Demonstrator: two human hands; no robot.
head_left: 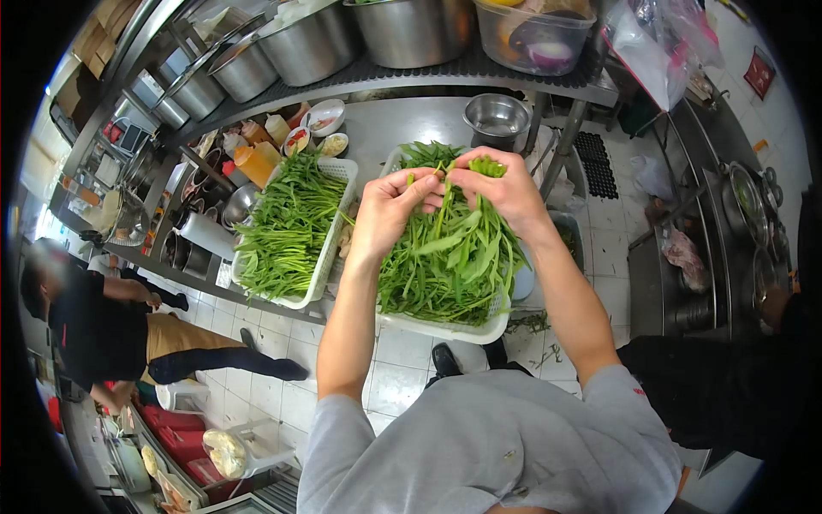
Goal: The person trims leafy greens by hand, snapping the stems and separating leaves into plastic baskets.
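Observation:
Both my hands are raised over a white basket point(492, 330) heaped with leafy green stems point(445, 265). My right hand point(501, 193) is closed round a bunch of greens, whose leaves hang down below it. Close beside it, my left hand point(402, 201) pinches a thin stem between thumb and fingertips, almost touching the right fingers. To the left stands a second white basket point(330, 244), filled with long green stems point(287, 231) laid side by side.
A steel bowl point(497, 116) stands on the metal counter point(385, 124). Sauce bottles point(257, 158) and small bowls are at the left, with steel pots point(312, 47) on the shelf above. A person point(103, 317) stands at the far left.

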